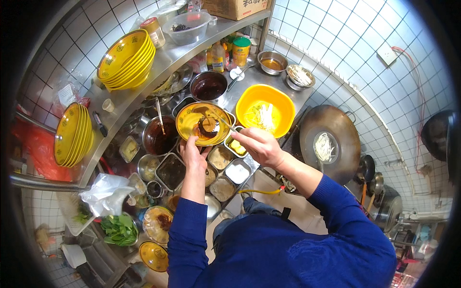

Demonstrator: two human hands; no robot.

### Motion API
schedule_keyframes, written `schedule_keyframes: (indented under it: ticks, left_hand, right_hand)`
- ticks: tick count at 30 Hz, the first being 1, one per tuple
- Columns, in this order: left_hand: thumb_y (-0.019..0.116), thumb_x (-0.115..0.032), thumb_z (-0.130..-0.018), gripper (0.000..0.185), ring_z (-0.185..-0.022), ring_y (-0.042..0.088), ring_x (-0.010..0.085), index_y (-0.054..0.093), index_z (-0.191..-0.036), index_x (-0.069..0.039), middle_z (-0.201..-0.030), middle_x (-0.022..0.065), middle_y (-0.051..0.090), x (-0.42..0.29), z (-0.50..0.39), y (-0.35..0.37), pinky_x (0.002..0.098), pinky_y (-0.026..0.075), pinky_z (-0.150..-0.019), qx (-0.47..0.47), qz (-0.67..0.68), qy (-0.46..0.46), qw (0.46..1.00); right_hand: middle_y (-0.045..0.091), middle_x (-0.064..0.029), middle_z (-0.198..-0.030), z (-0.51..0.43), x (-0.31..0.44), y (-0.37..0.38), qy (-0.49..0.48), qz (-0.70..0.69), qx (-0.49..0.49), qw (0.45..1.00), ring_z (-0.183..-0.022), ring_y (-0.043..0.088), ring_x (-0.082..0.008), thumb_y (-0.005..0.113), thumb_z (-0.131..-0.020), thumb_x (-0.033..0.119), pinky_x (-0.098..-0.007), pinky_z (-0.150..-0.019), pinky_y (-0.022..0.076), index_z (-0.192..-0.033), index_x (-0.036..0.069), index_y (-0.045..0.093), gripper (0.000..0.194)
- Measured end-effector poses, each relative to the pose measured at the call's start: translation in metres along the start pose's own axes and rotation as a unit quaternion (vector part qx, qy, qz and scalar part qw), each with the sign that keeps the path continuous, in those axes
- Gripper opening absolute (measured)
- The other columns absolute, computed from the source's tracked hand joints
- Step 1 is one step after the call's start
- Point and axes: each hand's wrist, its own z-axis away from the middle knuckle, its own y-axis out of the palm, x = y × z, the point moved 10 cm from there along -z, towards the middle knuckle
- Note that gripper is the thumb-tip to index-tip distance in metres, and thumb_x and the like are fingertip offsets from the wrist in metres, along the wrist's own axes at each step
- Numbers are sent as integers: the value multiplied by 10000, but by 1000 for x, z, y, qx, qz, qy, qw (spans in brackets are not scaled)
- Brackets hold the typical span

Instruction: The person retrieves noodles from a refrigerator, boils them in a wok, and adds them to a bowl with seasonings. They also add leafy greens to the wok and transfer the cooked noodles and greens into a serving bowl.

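My left hand (193, 154) grips the near rim of a yellow patterned bowl (186, 122), which holds dark sauce with a reddish oily edge. In my right hand (260, 147) is the handle of a metal ladle (208, 124); its head is inside the bowl, over the sauce. Left of the bowl stands a pot of dark red sauce (158, 138) with a spoon in it. Behind the bowl is a second pot of dark sauce (209, 88). Just below my hands are metal containers of white seasoning (237, 171) and tan powder (220, 157).
A yellow plastic basin (284, 104) with pale strips and greens stands right of the bowl. Farther right, a wok (347, 144) holds noodle-like strands in liquid. Stacked yellow bowls (126, 64) line the metal shelf (169, 59) at the upper left. Leafy greens (119, 230) fill a container lower left.
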Motion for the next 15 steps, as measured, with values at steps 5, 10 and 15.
schedule_keyframes:
  ticks: [5, 10, 15]
  left_hand:
    - [566, -152, -917, 513, -1213, 638, 337, 517, -1426, -117, -1364, 151, 598, 9, -12, -3, 585, 559, -1012, 51, 2, -27, 998]
    - [547, -126, -895, 551, -1187, 659, 325, 508, -1441, -195, -1367, 126, 589, 17, -21, -8, 576, 611, -889, 88, 33, -58, 994]
    - [534, -183, -923, 500, -1202, 657, 352, 524, -1403, -43, -1345, 171, 630, 11, -15, -9, 546, 585, -989, 105, 6, -45, 993]
  right_hand:
    - [696, -104, -1024, 12, 23, -7, -79, 76, -12, 994, -737, 640, -232, 684, -740, 95, -357, -650, 565, -1237, 10, 724, 506]
    - [694, -108, -1033, 29, 23, 17, -74, 89, -12, 993, -784, 640, -230, 672, -764, 129, -347, -688, 560, -1264, -13, 695, 520]
    - [679, -104, -1001, 37, 22, 29, -55, 65, 5, 996, -786, 631, -244, 716, -762, 73, -360, -677, 551, -1239, -31, 682, 490]
